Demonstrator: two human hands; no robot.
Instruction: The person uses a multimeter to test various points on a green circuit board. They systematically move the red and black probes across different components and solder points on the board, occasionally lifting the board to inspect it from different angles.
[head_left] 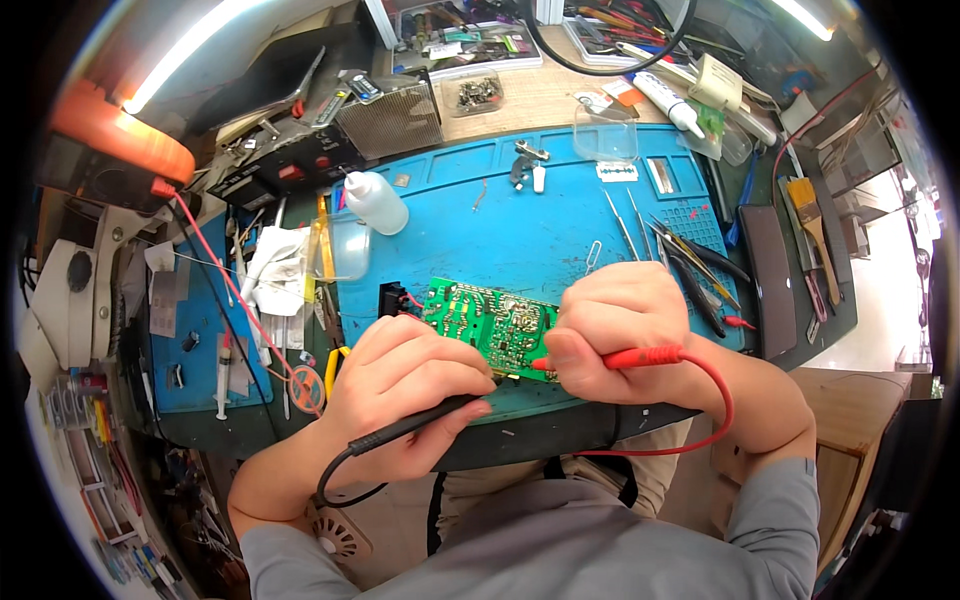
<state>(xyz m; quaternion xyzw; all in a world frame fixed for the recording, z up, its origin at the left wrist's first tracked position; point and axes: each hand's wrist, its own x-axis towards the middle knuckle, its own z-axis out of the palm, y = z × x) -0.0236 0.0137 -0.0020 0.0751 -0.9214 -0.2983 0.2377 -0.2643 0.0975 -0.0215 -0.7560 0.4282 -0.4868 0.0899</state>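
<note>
My left hand is closed around a black multimeter probe, its lead curling down below the wrist. In my right fist I hold a red multimeter probe; its red tip points left over the circuit board. The green circuit board lies solder side up between both hands, near the mat's front edge. My fingers cover parts of its left and right ends. Whether either metal tip touches a solder joint cannot be made out. A black connector with a red wire sits at the board's left end.
An orange multimeter stands at the left. On the blue mat are a white squeeze bottle, tweezers, pliers and a paper clip. A brush and a dark phone-like slab lie at right.
</note>
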